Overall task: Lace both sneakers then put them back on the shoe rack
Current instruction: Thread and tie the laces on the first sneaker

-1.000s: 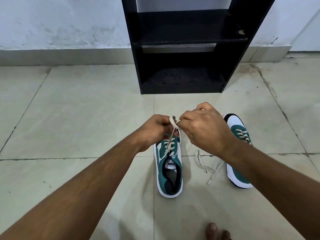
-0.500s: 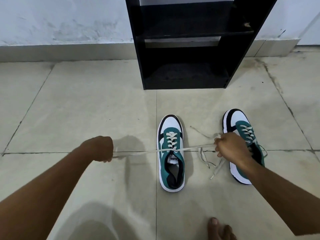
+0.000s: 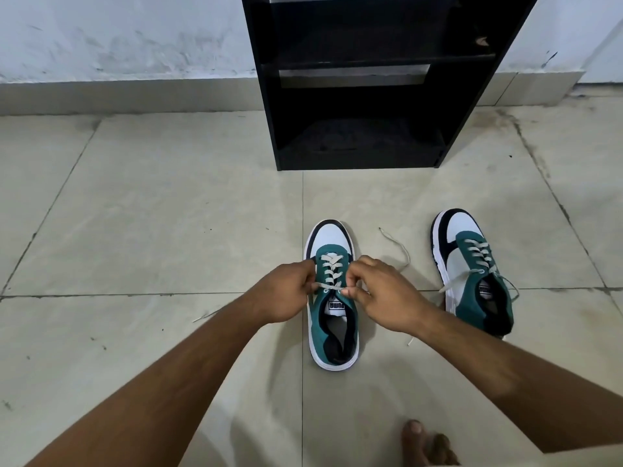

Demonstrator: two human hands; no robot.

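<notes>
A person looks down at a tiled floor (image 3: 151, 214), seen from a camera worn on the head. Two teal, white and black sneakers sit on the floor, toes pointing away, toward a black shoe rack (image 3: 364, 96) that stands against the wall with its shelves bare.

The near sneaker (image 3: 332, 318) lies between the two forearms. The left hand (image 3: 286, 291) curls its fingers and pinches the cream lace (image 3: 332, 274) at the left top eyelet. The right hand (image 3: 381, 294) does the same at the right top eyelet, thumb and forefinger closed on the lace. One loose end trails on the floor to the right of the shoe, another thin end to the left behind the left wrist.

The second sneaker (image 3: 472, 274) sits well apart to the right, laced across the front, its lace ends hanging loose down both sides. Bare toes (image 3: 424, 443) show at the bottom edge.

The lace looks flat, soft and limp, so it likely needs holding close to the eyelet, or at its stiff tip for threading, and pulling evenly from both sides. The sneakers appear light, with a firm sole and a soft padded collar. Each could probably be lifted in one hand by the heel collar or by pinching the tongue area, minding that loose lace ends may drag or snag on the rack.
</notes>
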